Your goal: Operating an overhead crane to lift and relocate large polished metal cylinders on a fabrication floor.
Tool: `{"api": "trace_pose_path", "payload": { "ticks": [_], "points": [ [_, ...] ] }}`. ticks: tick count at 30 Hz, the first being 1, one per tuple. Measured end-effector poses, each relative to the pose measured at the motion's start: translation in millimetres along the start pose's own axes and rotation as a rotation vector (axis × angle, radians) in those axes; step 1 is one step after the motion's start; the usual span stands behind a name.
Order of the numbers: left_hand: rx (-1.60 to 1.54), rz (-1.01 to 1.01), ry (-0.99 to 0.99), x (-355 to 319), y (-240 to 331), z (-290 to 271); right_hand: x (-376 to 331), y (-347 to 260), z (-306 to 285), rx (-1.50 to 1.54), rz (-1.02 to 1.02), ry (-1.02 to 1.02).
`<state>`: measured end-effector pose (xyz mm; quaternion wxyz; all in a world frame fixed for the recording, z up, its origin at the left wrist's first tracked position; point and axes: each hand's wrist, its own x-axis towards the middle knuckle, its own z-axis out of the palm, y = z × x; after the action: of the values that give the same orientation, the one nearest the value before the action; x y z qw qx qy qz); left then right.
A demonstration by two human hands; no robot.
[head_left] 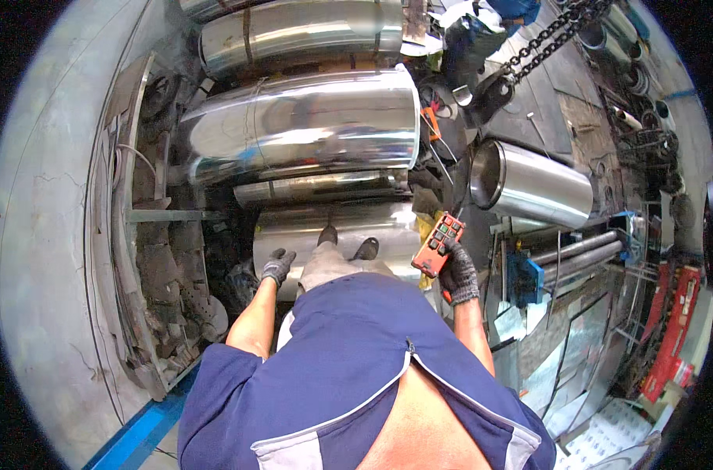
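In my gloved right hand (460, 276) is an orange crane remote control (440, 245) with several dark buttons, its button side facing up. The fingers wrap round its lower right edge. My left hand (278, 267), in a dark grey glove, holds nothing. Its fingers are stretched out over the left end of a shiny metal roll (294, 227); whether they touch it I cannot tell. Both my shoes are at this roll. Beyond it lie a narrower metal roll (325, 187) and a large polished roll (309, 125) with a thin band round it.
Another banded roll (309, 35) lies farthest away. A crane hook (493, 94) hangs from a heavy chain (556, 35) at the upper right, near a person's dark clothing (474, 51). A hollow metal cylinder (540, 184) lies at right. A rack of scrap (168, 298) stands at left.
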<state>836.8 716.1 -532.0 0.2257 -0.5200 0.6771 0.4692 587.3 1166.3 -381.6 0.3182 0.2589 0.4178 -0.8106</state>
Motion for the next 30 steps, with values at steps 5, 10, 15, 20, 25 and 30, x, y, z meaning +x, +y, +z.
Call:
{"api": "trace_pose_path", "payload": {
  "ticks": [5,10,15,20,25,30],
  "points": [
    [-0.049,0.051,0.038,-6.0,-24.8,-4.6,5.1,0.5,13.0,-0.006,0.011,-0.155],
    [-0.052,0.05,-0.015,-7.4,12.6,-8.8,-7.6,-11.7,38.1,-0.033,0.013,-0.184],
    [0.095,0.179,-0.007,-0.1,28.4,-40.1,-13.3,-18.0,72.4,-0.072,-0.002,-0.143],
    [0.082,0.112,0.0,-18.7,64.6,-53.5,-26.9,-17.3,75.1,-0.021,0.013,-0.174],
    [0.226,0.233,0.028,-8.2,32.6,-84.0,-43.2,-2.3,107.6,0.05,0.096,-0.182],
    [0.309,0.184,-0.066,-0.3,7.2,-123.4,-9.7,63.6,104.4,0.084,-0.075,-0.294]
  ]
}}
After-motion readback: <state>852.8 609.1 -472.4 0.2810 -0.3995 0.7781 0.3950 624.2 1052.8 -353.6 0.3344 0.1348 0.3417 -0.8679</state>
